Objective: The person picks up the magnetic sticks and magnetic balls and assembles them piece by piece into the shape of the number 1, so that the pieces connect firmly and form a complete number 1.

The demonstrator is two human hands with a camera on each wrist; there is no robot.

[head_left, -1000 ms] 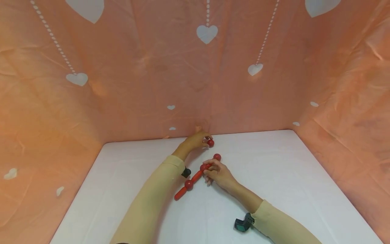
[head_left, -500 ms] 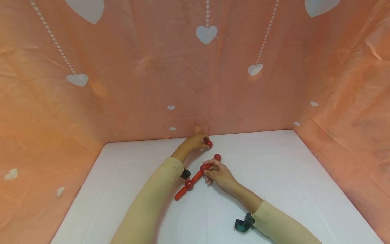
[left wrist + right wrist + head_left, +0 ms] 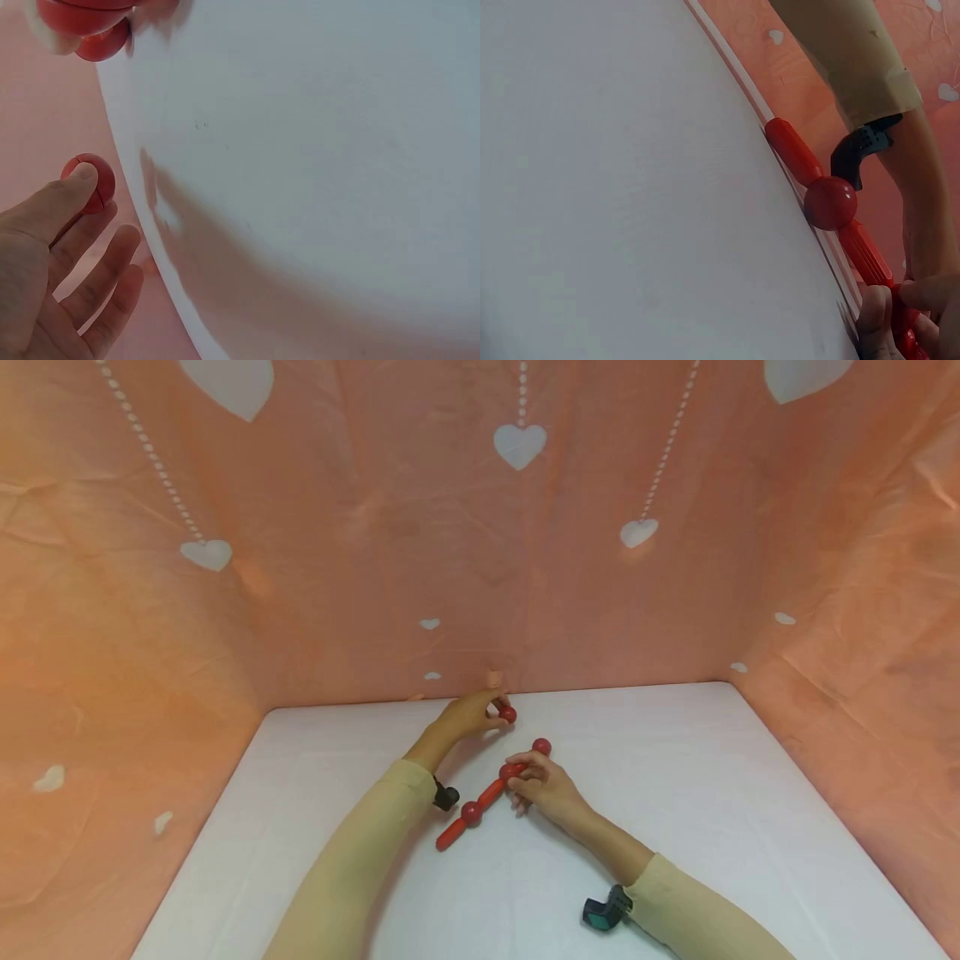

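Note:
My left hand [image 3: 468, 714] is near the back edge of the table and pinches a small red ball [image 3: 106, 180] between thumb and forefinger. Its other fingers stand apart from the ball in the left wrist view. A red chain of balls and short ridged rods [image 3: 491, 792] slants across the middle of the table. One of its inner balls is gripped by my right hand [image 3: 551, 789], whose fingers hide part of the chain. A rod forms the chain's near end and a ball [image 3: 542, 747] its far end. The pinched ball is apart from the chain.
The white tabletop [image 3: 675, 777] is bounded at the back and sides by an orange cloth [image 3: 360, 568] printed with white hearts. Dark devices are strapped to both wrists, one on the right wrist [image 3: 606, 910] and one on the left wrist [image 3: 446, 795].
My left hand has drawn a little to the left with the ball, farther from the chain. The right hand and the chain hold their place; the head view has shifted slightly.

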